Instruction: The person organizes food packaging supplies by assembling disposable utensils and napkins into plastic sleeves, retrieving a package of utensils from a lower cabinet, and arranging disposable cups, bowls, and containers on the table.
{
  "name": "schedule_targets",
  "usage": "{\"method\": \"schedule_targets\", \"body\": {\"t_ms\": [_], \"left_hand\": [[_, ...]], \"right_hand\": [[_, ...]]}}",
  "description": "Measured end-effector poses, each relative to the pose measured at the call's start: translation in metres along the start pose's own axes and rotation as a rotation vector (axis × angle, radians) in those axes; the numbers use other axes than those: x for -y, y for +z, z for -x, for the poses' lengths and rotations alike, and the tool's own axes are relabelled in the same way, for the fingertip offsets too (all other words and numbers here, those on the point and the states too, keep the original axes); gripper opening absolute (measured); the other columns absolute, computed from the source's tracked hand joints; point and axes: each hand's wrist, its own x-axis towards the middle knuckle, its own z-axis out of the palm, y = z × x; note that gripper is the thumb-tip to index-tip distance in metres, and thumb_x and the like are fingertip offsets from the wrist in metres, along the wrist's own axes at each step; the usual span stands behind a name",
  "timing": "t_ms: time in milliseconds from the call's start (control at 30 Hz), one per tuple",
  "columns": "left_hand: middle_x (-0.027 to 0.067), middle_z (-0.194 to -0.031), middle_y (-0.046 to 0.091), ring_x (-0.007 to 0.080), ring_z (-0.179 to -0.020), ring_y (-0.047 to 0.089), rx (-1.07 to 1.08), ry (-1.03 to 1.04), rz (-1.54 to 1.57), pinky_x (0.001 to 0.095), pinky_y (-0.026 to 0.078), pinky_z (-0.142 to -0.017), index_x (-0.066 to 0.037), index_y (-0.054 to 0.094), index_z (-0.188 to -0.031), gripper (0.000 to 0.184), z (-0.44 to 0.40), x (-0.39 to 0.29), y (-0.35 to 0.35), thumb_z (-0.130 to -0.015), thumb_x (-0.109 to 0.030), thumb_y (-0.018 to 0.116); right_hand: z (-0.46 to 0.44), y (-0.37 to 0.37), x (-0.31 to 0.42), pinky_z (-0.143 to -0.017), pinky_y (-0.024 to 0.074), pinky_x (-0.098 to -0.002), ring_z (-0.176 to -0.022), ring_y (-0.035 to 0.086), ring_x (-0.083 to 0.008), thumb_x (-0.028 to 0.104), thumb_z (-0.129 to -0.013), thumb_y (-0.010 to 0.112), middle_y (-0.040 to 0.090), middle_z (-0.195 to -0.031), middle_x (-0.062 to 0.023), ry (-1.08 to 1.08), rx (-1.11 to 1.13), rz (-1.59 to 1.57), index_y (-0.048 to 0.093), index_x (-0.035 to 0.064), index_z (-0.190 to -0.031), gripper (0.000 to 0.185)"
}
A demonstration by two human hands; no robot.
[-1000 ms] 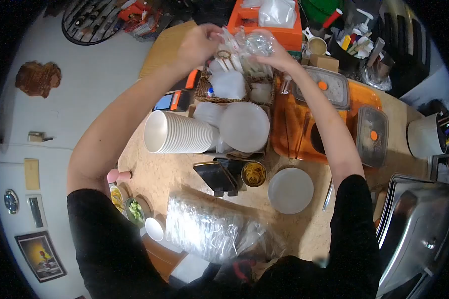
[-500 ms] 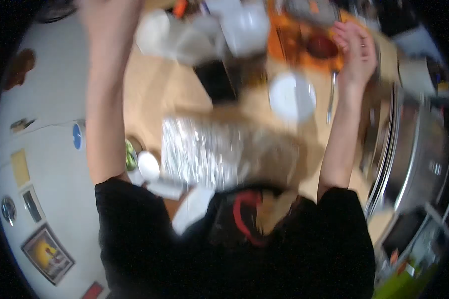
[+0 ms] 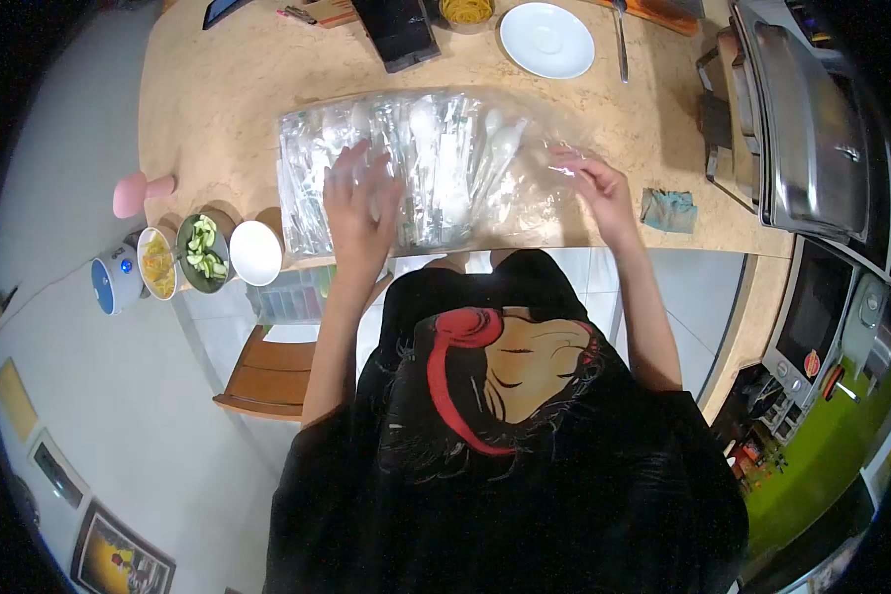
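Observation:
A large clear plastic bag (image 3: 535,203) lies flat near the table's front edge. Inside it are many white plastic spoons (image 3: 424,124), several apparently in clear wrappers. My left hand (image 3: 361,210) rests over the bag's left half, fingers spread and slightly blurred. At the loose right end of the bag, my right hand (image 3: 604,193) has thumb and fingers pinched on the thin plastic. The fingertips are partly lost in the film's glare.
Along the left front edge stand a white bowl (image 3: 257,253), a bowl of sliced cucumber (image 3: 187,271) and a bowl of yellow strips (image 3: 147,259). A white plate (image 3: 547,42), a black phone (image 3: 394,35) and a metal utensil (image 3: 622,45) lie farther back. A teal cloth (image 3: 669,211) sits right.
Both arms were stretched toward the far side of the table. They have come back, and my hands are now at the plastic bag. The view has shifted and sharpened.

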Motion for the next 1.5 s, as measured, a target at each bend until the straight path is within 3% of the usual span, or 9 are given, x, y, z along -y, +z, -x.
{"method": "schedule_targets", "body": {"t_ms": [133,267,433,633,1033,1100,1367,1433,1500], "left_hand": [[0.0155,-0.132,0.044,0.0364,-0.124,0.037,0.042,-0.038,0.089,0.0472,0.027,-0.103,-0.006,0.058,-0.115,0.037,0.017,0.010,-0.002,-0.082,-0.018,0.064],[0.0152,-0.140,0.035,0.0368,-0.131,0.028,0.121,0.115,-0.040,0.0539,0.015,-0.108,-0.009,0.051,-0.123,0.044,0.022,0.016,0.010,-0.083,-0.024,0.061],[0.0149,-0.144,0.027,0.0372,-0.134,0.020,0.172,0.160,-0.089,0.0587,0.007,-0.107,-0.010,0.046,-0.130,0.052,0.023,0.021,0.018,-0.084,-0.032,0.059],[0.0137,-0.144,0.028,0.0360,-0.135,0.020,0.164,0.199,-0.120,0.0614,0.006,-0.105,-0.012,0.048,-0.129,0.052,0.021,0.013,0.015,-0.084,-0.035,0.058],[0.0063,-0.147,0.027,0.0332,-0.137,0.017,0.261,0.250,-0.200,0.0655,0.006,-0.103,-0.023,0.049,-0.130,0.051,0.016,0.011,0.030,-0.084,-0.043,0.055],[0.0073,-0.146,0.027,0.0335,-0.137,0.016,0.316,0.214,-0.230,0.0655,0.004,-0.103,-0.022,0.049,-0.129,0.052,0.015,0.017,0.032,-0.083,-0.043,0.056],[0.0131,-0.139,0.035,0.0342,-0.134,0.023,0.311,0.134,-0.066,0.0614,0.006,-0.106,-0.015,0.053,-0.122,0.042,-0.021,-0.010,0.013,-0.081,-0.025,0.056],[0.0156,-0.136,0.037,0.0353,-0.130,0.029,0.247,0.252,0.408,0.0539,0.016,-0.108,-0.010,0.051,-0.120,0.039,-0.042,-0.021,0.011,-0.082,-0.014,0.050],[0.0178,-0.128,0.045,0.0345,-0.123,0.038,0.167,0.282,0.375,0.0466,0.024,-0.107,-0.007,0.049,-0.120,0.037,-0.070,-0.032,0.016,-0.084,-0.016,0.052]], "right_hand": [[-0.019,0.003,0.001,-0.088,0.0488,-0.0298,-0.099,0.061,-0.0237,0.008,-0.087,0.055,0.060,-0.108,-0.0162,0.624,0.281,-0.527,0.052,-0.0055,-0.112,0.029],[-0.051,0.027,-0.050,-0.091,0.0479,-0.0315,-0.094,0.062,-0.0238,0.014,-0.086,0.059,0.057,-0.109,-0.0164,0.609,0.520,-0.342,0.048,-0.0071,-0.116,0.038],[-0.056,0.074,-0.008,-0.085,0.0470,-0.0318,-0.089,0.058,-0.0172,0.020,-0.084,0.064,0.060,-0.103,-0.0098,0.660,0.117,-0.129,0.053,-0.0020,-0.115,0.040],[-0.069,0.091,-0.011,-0.082,0.0460,-0.0302,-0.102,0.054,-0.0167,0.022,-0.083,0.065,0.057,-0.112,-0.0082,0.726,0.257,-0.460,0.051,0.0004,-0.122,0.046],[0.028,0.006,-0.011,-0.077,0.0482,-0.0271,-0.085,0.058,-0.0126,0.010,-0.085,0.060,0.062,-0.094,-0.0024,0.547,-0.138,-0.231,0.059,0.0044,-0.109,0.024],[0.049,0.005,0.004,-0.078,0.0481,-0.0266,-0.083,0.058,-0.0115,0.006,-0.085,0.059,0.062,-0.090,-0.0019,0.313,-0.144,-0.115,0.059,0.0036,-0.107,0.022],[-0.007,0.044,0.050,-0.088,0.0437,-0.0293,-0.102,0.052,-0.0123,0.009,-0.082,0.065,0.054,-0.115,-0.0039,0.283,0.264,-0.320,0.043,0.0060,-0.127,0.050],[-0.019,0.044,0.059,-0.088,0.0439,-0.0299,-0.101,0.052,-0.0135,0.013,-0.081,0.067,0.054,-0.112,-0.0042,0.306,0.481,-0.116,0.045,0.0051,-0.124,0.049],[-0.024,0.042,0.076,-0.085,0.0453,-0.0299,-0.099,0.053,-0.0139,0.017,-0.080,0.070,0.055,-0.109,-0.0056,0.285,0.554,-0.012,0.046,0.0043,-0.122,0.050]]}}
